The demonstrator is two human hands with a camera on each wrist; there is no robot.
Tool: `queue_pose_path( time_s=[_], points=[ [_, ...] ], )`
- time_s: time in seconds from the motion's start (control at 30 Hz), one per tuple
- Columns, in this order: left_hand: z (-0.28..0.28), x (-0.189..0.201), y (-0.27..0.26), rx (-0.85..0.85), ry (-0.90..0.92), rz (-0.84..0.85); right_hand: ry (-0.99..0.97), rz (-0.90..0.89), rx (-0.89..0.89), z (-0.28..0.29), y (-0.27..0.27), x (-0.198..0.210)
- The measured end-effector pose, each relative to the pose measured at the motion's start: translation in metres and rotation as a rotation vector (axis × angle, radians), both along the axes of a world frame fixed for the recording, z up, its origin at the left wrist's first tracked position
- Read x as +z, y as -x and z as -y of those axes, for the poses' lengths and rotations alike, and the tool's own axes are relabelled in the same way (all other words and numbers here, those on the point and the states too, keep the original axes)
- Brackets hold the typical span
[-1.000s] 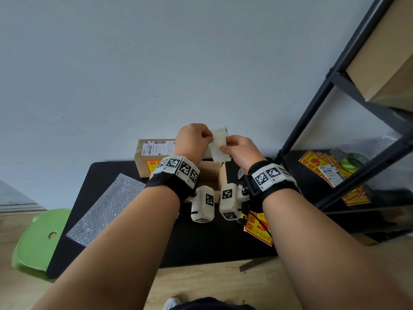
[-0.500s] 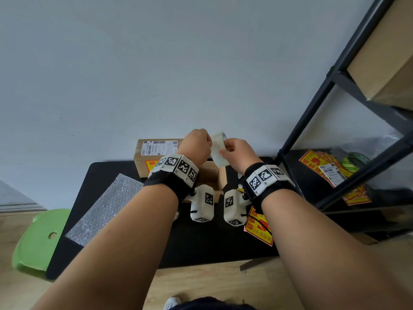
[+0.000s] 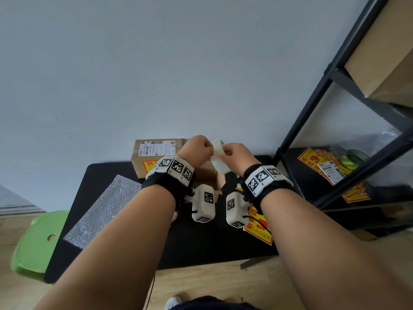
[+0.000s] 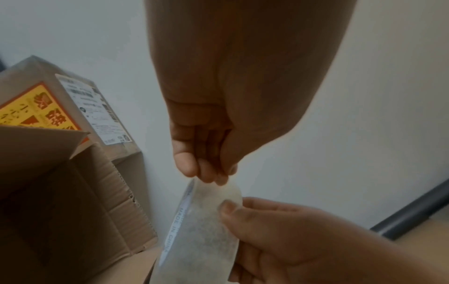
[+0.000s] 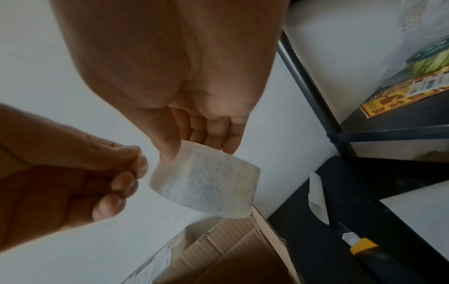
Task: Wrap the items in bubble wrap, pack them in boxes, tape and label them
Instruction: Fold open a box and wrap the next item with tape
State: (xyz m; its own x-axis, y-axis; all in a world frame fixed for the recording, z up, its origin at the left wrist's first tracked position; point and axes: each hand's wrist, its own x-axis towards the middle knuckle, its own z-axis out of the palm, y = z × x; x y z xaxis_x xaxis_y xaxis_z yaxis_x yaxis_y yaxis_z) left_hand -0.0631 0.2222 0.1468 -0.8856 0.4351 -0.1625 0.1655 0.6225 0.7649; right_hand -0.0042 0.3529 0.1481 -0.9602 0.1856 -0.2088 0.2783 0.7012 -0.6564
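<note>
A roll of clear tape (image 3: 219, 158) is held up in the air between both hands, above the open box (image 3: 209, 175) and in front of the pale wall. The right hand (image 3: 237, 155) grips the roll, thumb (image 4: 229, 208) pressed on its outer face and the other fingers curled round its far side. The left hand (image 3: 196, 151) has its fingertips (image 4: 206, 173) bunched together, pinching at the top edge of the roll; whether they hold the loose end of the tape cannot be told. "MADE IN CHINA" is printed along the roll's inner rim.

Right under the hands, the open box stands on the black table (image 3: 107, 175), its flaps up and its brown inside in shadow. Behind it to the left, against the wall, sits a closed box (image 3: 156, 153) with a white shipping label on top and a yellow and red sticker on its front. A sheet of bubble wrap (image 3: 102, 211) lies flat on the left part of the table. Near the right wrist lies another yellow and red sticker (image 3: 260, 231). On the table to the right of the open box lie a curled strip of white paper (image 5: 317, 198) and a utility knife (image 5: 359, 247) with a yellow and black handle.

To the right stands a black metal rack (image 3: 335, 121). Its low shelf holds a fanned stack of stickers (image 3: 321, 162) and a green roll (image 3: 355, 156); a higher shelf holds a cardboard carton (image 3: 384, 54). A green stool (image 3: 38, 240) stands on the wooden floor at the left.
</note>
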Motion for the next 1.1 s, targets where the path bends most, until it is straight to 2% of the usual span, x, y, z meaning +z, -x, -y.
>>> queue_pose_path(
  time_s=[0.1,0.27,0.47,0.67,0.83,1.1],
  points=[
    [0.002,-0.002,0.003,0.031,-0.046,0.024,0.014,0.019,-0.004,-0.001,0.001,0.002],
    [0.004,0.000,0.008,0.094,-0.021,-0.078,0.112,0.056,-0.025,0.004,0.000,0.002],
    [0.006,0.001,0.009,0.169,-0.066,-0.064,0.275,0.125,-0.027,0.007,-0.001,-0.001],
    [0.009,0.001,0.005,0.181,-0.110,-0.087,0.147,0.116,0.018,0.004,-0.002,-0.004],
    [0.011,0.000,0.003,0.208,-0.040,-0.131,0.126,0.094,0.052,0.005,-0.005,-0.003],
    [0.006,-0.001,-0.006,0.249,-0.242,0.031,0.065,0.087,0.098,0.004,-0.008,-0.004]
  ],
)
